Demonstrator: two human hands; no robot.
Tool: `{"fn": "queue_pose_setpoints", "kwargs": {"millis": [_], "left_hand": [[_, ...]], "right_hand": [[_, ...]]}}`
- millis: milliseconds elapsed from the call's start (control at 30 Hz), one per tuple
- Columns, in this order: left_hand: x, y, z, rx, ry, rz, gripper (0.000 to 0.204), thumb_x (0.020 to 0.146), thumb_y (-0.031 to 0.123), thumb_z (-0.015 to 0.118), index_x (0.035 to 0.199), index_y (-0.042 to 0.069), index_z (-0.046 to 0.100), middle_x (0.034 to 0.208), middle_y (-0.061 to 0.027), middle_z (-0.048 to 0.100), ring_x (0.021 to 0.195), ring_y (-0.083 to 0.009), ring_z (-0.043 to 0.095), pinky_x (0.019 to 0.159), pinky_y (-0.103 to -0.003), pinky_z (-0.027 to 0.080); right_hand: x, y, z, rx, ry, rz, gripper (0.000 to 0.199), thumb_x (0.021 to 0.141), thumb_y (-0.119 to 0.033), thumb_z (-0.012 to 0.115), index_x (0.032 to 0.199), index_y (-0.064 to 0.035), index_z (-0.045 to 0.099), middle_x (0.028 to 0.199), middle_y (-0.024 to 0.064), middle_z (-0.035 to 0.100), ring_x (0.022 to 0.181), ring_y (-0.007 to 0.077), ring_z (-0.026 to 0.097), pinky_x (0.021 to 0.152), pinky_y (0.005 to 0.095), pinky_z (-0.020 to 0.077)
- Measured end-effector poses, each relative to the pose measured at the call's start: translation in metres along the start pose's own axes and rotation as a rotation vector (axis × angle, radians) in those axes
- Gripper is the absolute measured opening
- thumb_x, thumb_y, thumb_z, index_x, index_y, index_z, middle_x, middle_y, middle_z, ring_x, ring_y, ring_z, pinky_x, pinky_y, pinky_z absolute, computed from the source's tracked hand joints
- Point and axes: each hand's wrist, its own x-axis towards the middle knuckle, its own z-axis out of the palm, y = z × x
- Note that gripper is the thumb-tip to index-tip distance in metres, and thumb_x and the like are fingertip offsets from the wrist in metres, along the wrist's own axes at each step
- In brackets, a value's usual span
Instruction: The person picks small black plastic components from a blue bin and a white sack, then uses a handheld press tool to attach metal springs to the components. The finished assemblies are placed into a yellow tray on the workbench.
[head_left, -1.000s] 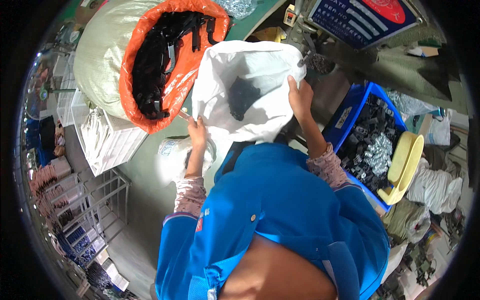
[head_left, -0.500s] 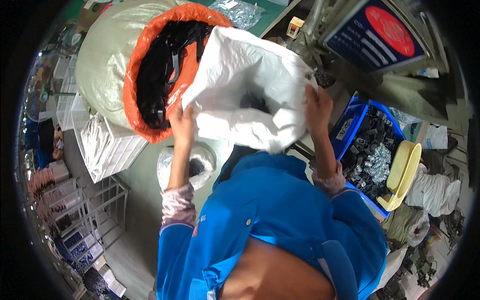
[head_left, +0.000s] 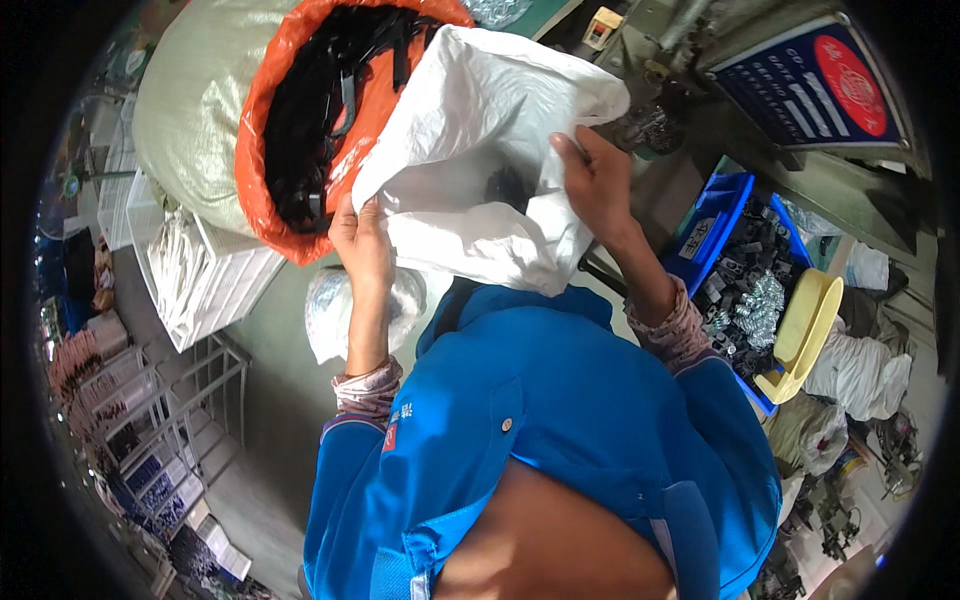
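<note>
A large white plastic bag (head_left: 490, 90) gapes open in front of me, with a small heap of dark pieces (head_left: 510, 187) at its bottom. My left hand (head_left: 362, 238) is closed on the bag's left rim, thumb on top. On the other side my right hand (head_left: 598, 185) is curled around the right part of the rim, its thumb raised; its fingertips are hidden behind the plastic. Just left of the white bag, an orange-lined sack (head_left: 262, 130) stands tilted, filled with black plastic parts (head_left: 298, 115).
A blue bin (head_left: 690, 240) at right holds small black parts, a clump of silvery pieces (head_left: 760, 310) and a yellow tray (head_left: 810, 330). A machine with a plate (head_left: 800, 85) stands at upper right. White crates (head_left: 215, 320), a metal rack (head_left: 190, 420) and a small clear bag (head_left: 335, 315) are at left.
My right hand has shifted left and slightly up along the rim, drawing that side inward, so the mouth is narrower. My left hand keeps its hold.
</note>
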Motion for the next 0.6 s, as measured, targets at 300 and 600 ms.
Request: {"fn": "queue_pose_setpoints", "kwargs": {"millis": [300,600], "left_hand": [[-0.017,-0.103,-0.02,0.73,-0.249,-0.163,0.027,0.086,0.014,0.061,0.103,-0.007,0.06,0.081,-0.019,0.064,0.071,-0.0233,0.059,0.068,-0.036,0.049],[0.028,-0.037,0.046,1.193,-0.575,-0.047,0.095,0.075,0.04,0.075,0.146,0.004,0.023,0.13,-0.029,0.053,0.117,-0.0413,0.055,0.098,-0.045,0.045]], "right_hand": [[-0.014,0.168,0.07,-0.114,-0.05,0.285,0.042,0.094,-0.033,0.056,0.102,0.0077,0.06,0.093,0.0265,0.065,0.082,0.0423,0.063,0.073,0.0448,0.048],[-0.05,0.268,-0.013,0.613,0.302,0.714,0.036,0.086,-0.031,0.067,0.111,-0.0084,0.057,0.095,0.0012,0.061,0.087,0.0161,0.059,0.075,0.0336,0.0455]]}}
